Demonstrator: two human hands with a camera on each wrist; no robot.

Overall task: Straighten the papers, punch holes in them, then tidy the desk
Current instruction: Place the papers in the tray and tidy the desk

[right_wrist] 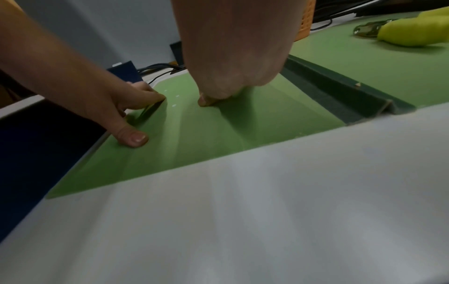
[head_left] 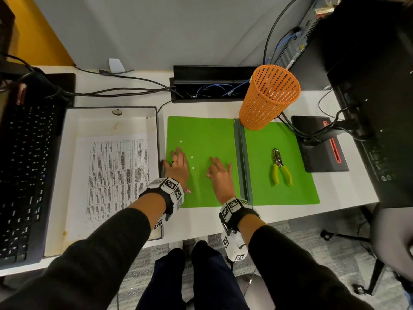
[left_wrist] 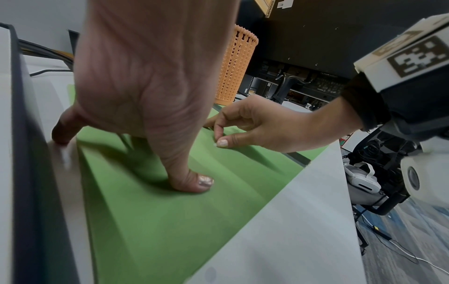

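An open green folder [head_left: 207, 193] lies flat on the white desk. My left hand [head_left: 178, 164] rests on its left half with fingers spread and thumb [left_wrist: 192, 180] pressing down. To its right, my right hand [head_left: 218, 173] pinches a tiny white paper dot [left_wrist: 214, 144] between thumb and forefinger, just above the folder. Three more white dots [head_left: 192, 157] lie loose between the hands. The hole punch [head_left: 280, 167] with yellow handles lies untouched on the folder's right half. The printed papers [head_left: 116, 175] lie in a white box tray [head_left: 154, 130] to the left.
An orange mesh basket [head_left: 268, 97] stands on the folder's top edge near the spine. A black keyboard [head_left: 24, 175] is at far left, a monitor base [head_left: 321, 144] at right, and a cable tray [head_left: 207, 86] with wires at the back.
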